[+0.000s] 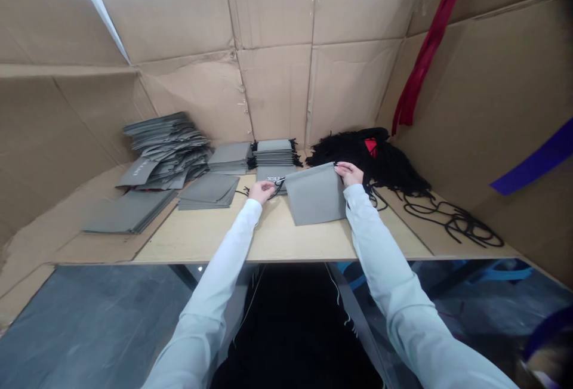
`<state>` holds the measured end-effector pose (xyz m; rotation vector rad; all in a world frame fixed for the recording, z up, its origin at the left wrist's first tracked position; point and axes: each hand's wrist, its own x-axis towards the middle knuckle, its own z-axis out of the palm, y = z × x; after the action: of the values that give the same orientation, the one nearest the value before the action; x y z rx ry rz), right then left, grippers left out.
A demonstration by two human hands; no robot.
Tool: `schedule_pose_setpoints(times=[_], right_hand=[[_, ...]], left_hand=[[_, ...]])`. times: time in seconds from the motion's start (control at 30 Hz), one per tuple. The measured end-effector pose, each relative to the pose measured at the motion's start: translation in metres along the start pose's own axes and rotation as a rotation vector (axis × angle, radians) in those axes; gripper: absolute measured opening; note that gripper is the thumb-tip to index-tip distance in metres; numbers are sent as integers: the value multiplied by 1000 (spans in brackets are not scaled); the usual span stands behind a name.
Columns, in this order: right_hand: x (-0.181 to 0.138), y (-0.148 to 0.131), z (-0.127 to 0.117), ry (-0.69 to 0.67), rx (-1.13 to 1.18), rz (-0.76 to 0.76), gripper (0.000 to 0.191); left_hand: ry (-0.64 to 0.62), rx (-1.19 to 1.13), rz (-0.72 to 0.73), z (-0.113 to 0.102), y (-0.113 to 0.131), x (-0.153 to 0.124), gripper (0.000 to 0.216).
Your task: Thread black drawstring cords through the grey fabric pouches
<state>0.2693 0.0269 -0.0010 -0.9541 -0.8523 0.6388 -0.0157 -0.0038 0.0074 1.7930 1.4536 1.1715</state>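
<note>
A grey fabric pouch (316, 195) is held up just above the table, its top edge slanting upward to the right. My right hand (350, 173) is closed on the pouch's upper right corner, where a bit of black shows at the fingertips. Off the pouch's upper left corner, my left hand (263, 191) pinches a black cord (279, 187). A thin, pale, shiny piece lies between that hand and the corner, too small to make out. Behind the hands sits a neat stack of grey pouches (274, 154) with black cord ends at both sides.
A tall, uneven pile of grey pouches (168, 147) stands at the left, with flatter stacks (208, 190) beside it. Black cords (376, 156) are heaped at the back right, some looping loosely (465, 222). Cardboard walls (273, 90) enclose the table (286, 246); red ribbon (430, 49) hangs right.
</note>
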Motion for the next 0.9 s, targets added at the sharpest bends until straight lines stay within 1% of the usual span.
schedule_pose_setpoints(times=[0.07,0.13,0.2,0.3,0.4,0.47,0.53,0.6,0.7,0.8,0.9], right_hand=[[-1,0,0,-33,-26,1,28],[-2,0,1,-66,-61,4,29],[-5,-2,2,-87,-80,10,29],[-10,-6,5,-114,-50,48,29],[-13,-8,7,-173,-4,102,30],[-14,-8,7,-200,5,115,31],[-15,-7,6,-203,-5,116,31],[-15,-7,6,-195,-37,111,31],[-16,-8,8,-172,-105,75,30],[-16,-11,9,-138,-170,37,29],[-13,-11,7,-106,-235,-30,27]], left_hand=[[18,-100,-11,2,-5,3,18],[37,-209,-49,4,-9,6,25],[20,-298,-100,6,-12,8,31],[-82,-336,-156,9,-14,10,30],[-184,-310,-127,12,-14,8,22],[-236,-309,-105,12,-12,6,23],[-263,-313,-93,11,-9,2,25],[-256,-309,-93,10,-6,-1,26],[-253,-296,-169,9,-2,-4,31],[-342,-319,-227,9,-1,-7,37],[-460,-351,-162,9,-1,-9,40]])
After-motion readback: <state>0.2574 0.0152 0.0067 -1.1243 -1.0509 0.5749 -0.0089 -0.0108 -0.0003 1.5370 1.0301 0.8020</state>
